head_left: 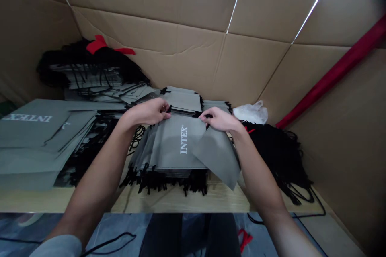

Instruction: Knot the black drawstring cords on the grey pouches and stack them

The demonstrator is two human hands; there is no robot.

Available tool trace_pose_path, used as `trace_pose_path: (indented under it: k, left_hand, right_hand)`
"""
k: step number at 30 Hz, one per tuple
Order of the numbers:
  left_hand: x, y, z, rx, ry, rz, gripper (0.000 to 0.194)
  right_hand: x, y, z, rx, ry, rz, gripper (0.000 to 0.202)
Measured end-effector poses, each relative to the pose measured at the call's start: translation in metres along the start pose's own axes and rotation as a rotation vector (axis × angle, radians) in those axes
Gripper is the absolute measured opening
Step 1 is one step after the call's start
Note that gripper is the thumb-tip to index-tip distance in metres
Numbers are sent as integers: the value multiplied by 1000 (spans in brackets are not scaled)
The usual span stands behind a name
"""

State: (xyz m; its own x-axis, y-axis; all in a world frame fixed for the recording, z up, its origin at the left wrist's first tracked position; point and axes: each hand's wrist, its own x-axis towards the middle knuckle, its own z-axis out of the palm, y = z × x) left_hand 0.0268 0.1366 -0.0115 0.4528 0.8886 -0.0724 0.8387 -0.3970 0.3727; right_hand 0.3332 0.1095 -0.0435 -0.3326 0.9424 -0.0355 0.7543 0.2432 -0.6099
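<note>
A grey pouch marked INTEX (181, 144) lies on top of a stack of similar pouches with black cord ends along its front edge. My left hand (150, 111) pinches the far left corner of this pouch, where a bit of black cord shows. At the far right corner, my right hand (218, 119) is closed with its fingertips on the pouch edge, near a dark bit of cord. A plain grey piece (218, 152) lies slanted under my right hand, overlapping the right side of the stack.
More grey pouches (33, 136) cover the table's left side. Behind stand further stacks (181, 99) and a black cord heap (81, 54) with red strips. Black cords (274, 152) and a clear plastic bag (251, 112) lie right. Cardboard walls (181, 56) enclose the table (169, 204).
</note>
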Motion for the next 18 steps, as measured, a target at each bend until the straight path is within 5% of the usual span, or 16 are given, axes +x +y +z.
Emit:
trace_pose_path:
  k: [12,18]
  left_hand:
    - [21,-15,3,288,-186,-126,43]
    - [18,-13,-1,291,31,-183,39]
  right_hand:
    - [21,-10,40,-108,22,66,35]
    - [6,12,-5,-287,95,123,34]
